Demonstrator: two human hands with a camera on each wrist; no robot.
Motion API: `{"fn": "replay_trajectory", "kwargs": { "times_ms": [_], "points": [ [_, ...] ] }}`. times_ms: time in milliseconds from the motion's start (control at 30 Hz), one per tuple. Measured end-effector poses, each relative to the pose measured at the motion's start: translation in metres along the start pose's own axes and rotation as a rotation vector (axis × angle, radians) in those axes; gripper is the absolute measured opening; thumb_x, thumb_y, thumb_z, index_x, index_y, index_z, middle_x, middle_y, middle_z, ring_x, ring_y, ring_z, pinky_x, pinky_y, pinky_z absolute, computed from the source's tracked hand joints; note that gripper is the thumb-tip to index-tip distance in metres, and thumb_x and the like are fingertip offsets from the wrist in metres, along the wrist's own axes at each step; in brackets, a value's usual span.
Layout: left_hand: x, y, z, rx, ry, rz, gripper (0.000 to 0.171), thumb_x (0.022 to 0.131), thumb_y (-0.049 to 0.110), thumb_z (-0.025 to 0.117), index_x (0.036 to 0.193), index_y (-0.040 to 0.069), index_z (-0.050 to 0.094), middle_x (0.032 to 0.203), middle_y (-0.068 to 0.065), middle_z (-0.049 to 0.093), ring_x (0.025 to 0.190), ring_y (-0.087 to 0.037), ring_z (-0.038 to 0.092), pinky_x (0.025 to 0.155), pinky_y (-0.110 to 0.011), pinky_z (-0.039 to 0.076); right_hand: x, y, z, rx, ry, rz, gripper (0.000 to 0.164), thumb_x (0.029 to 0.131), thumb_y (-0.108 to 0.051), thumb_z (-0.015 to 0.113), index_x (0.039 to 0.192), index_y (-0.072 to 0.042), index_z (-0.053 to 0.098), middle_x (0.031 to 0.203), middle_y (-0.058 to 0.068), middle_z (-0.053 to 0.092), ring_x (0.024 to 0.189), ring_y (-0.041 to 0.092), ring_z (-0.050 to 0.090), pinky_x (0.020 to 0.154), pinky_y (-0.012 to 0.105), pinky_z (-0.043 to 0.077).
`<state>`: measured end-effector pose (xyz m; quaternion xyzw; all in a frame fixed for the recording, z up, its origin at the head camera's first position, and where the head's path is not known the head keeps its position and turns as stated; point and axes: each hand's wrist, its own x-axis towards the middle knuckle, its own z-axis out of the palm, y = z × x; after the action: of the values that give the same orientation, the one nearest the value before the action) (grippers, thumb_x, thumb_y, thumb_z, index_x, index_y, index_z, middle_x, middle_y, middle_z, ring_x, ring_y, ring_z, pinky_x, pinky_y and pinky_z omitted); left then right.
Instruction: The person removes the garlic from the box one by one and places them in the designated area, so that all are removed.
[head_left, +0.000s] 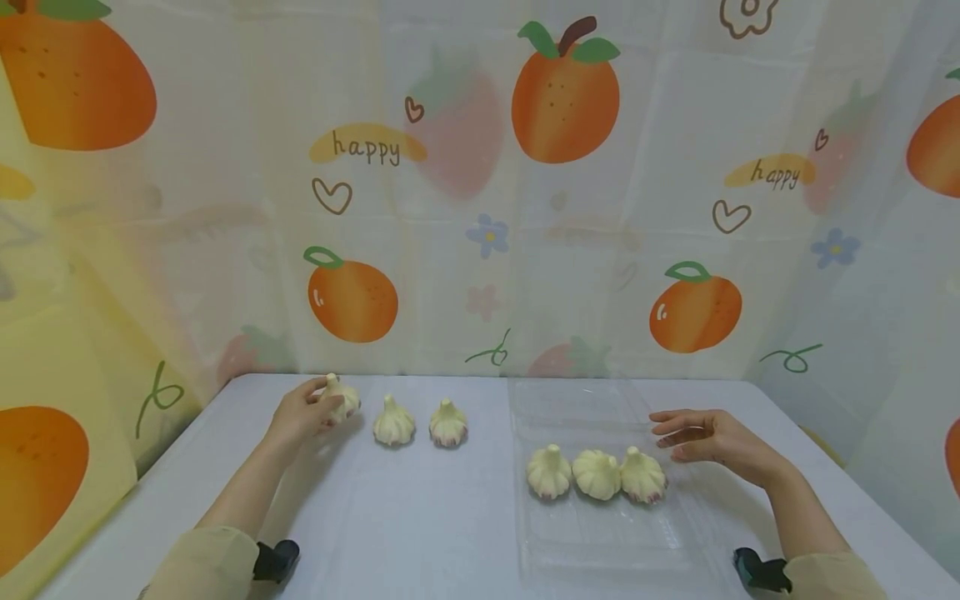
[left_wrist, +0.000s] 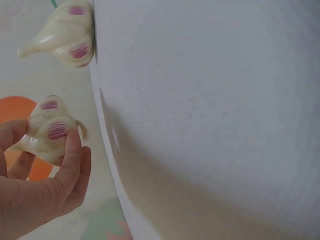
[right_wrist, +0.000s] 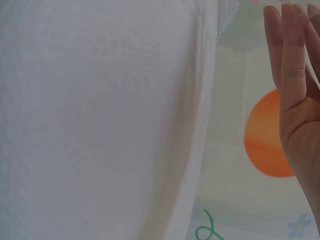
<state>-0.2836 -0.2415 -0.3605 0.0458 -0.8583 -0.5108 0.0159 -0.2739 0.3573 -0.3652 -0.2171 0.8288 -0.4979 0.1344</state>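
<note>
My left hand (head_left: 302,414) pinches a garlic bulb (head_left: 344,402) at the far left of the table. In the left wrist view, thumb and fingers grip this purple-streaked bulb (left_wrist: 52,131), which is raised off the tabletop. To its right, two more bulbs stand on the table, a nearer one (head_left: 393,423) and a farther one (head_left: 448,425). Three garlic bulbs sit side by side in a clear plastic tray (head_left: 592,550): left (head_left: 549,473), middle (head_left: 597,476) and right (head_left: 642,477). Beside the tray's right edge, my right hand (head_left: 716,442) hovers with relaxed fingers, holding nothing.
A white cloth covers the table (head_left: 420,517). Behind it hangs a curtain (head_left: 450,275) printed with oranges, strawberries and the word happy. Dark straps (head_left: 275,561) circle both wrists over beige sleeves.
</note>
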Motion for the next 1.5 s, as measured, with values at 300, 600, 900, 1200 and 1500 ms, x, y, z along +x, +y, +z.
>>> {"fn": "replay_trajectory", "kwargs": {
  "times_ms": [300, 600, 900, 1200, 1500],
  "points": [
    [0.0011, -0.0037, 0.0016, 0.011, -0.025, 0.005, 0.059, 0.099, 0.018, 0.052, 0.149, -0.006, 0.031, 0.139, -0.04, 0.045, 0.072, -0.006, 0.06, 0.068, -0.02, 0.056, -0.0002, 0.001, 0.0004, 0.01, -0.004, -0.005, 0.042, 0.093, -0.006, 0.061, 0.129, 0.014, 0.055, 0.126, -0.032, 0.059, 0.108, 0.005, 0.068, 0.087, 0.025, 0.057],
    [0.0005, -0.0066, 0.004, 0.051, -0.051, 0.006, 0.058, 0.097, 0.018, 0.056, 0.146, -0.005, 0.036, 0.134, -0.039, 0.05, 0.067, -0.007, 0.06, 0.063, -0.021, 0.053, -0.0004, -0.0008, 0.0005, 0.043, -0.019, -0.008, 0.04, 0.094, -0.006, 0.06, 0.129, 0.012, 0.056, 0.127, -0.031, 0.059, 0.108, 0.005, 0.068, 0.087, 0.025, 0.058],
    [0.0012, -0.0088, 0.0047, 0.08, -0.098, -0.014, 0.059, 0.097, 0.02, 0.057, 0.146, -0.004, 0.036, 0.141, -0.04, 0.043, 0.07, -0.009, 0.06, 0.066, -0.023, 0.053, -0.0005, -0.0011, 0.0004, 0.068, -0.028, -0.007, 0.04, 0.093, -0.006, 0.06, 0.13, 0.011, 0.056, 0.127, -0.031, 0.06, 0.108, 0.007, 0.068, 0.087, 0.024, 0.058],
    [0.0, -0.0086, 0.0052, 0.066, -0.099, -0.014, 0.058, 0.096, 0.02, 0.058, 0.145, -0.004, 0.038, 0.139, -0.038, 0.046, 0.07, -0.009, 0.059, 0.064, -0.024, 0.053, -0.0009, -0.0006, 0.0002, 0.092, -0.039, -0.017, 0.041, 0.093, -0.005, 0.06, 0.131, 0.011, 0.056, 0.13, -0.028, 0.06, 0.108, 0.008, 0.069, 0.088, 0.025, 0.058],
    [-0.0023, -0.0053, 0.0051, 0.059, -0.101, -0.013, 0.057, 0.095, 0.02, 0.059, 0.145, -0.001, 0.041, 0.138, -0.036, 0.046, 0.064, -0.01, 0.054, 0.061, -0.024, 0.052, 0.0, 0.0001, -0.0003, 0.085, -0.037, -0.011, 0.041, 0.093, -0.005, 0.06, 0.131, 0.012, 0.055, 0.129, -0.029, 0.06, 0.108, 0.008, 0.069, 0.087, 0.024, 0.058]
  ]
}}
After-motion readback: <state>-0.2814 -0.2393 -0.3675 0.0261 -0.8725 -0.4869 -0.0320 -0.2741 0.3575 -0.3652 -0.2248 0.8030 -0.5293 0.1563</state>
